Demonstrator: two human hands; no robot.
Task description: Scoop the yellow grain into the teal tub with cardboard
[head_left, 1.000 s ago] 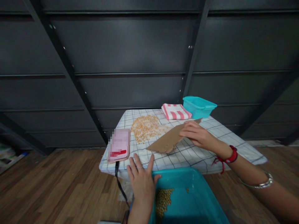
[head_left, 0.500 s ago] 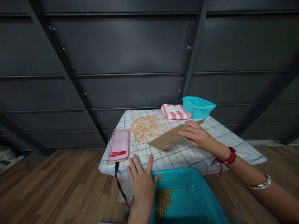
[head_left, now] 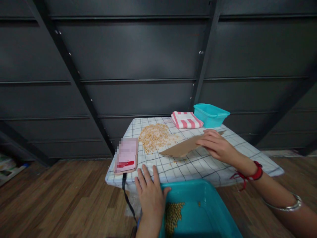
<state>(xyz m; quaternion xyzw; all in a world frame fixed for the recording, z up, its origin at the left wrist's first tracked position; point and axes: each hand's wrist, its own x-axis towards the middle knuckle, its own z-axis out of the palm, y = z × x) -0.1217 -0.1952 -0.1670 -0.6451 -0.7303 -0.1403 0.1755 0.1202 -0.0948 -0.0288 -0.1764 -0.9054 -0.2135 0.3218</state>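
Observation:
My right hand (head_left: 218,145) grips the upper edge of a flat piece of brown cardboard (head_left: 183,147), tilted over the table with its lower edge close to the cloth. Left of the cardboard spreads a pile of yellow soybeans (head_left: 155,136) mixed with small white grains. My left hand (head_left: 151,195) lies with fingers spread on the table's front edge, its thumb at the rim of a large teal tub (head_left: 203,198). Inside that tub, yellowish beans (head_left: 174,215) gather on the left side. A few bits lie on the cloth below the cardboard.
A checked white tablecloth (head_left: 148,167) covers the table. At its left lies a pink phone (head_left: 127,153) with a black strap (head_left: 127,198). Toward the back sit a folded pink-and-white striped towel (head_left: 187,120) and a small turquoise basket (head_left: 211,115). A dark panelled wall (head_left: 136,49) stands behind.
My right hand has shifted a little to the right with the cardboard, which now tilts flatter. The left hand stays at the table edge, its fingers slightly closer together.

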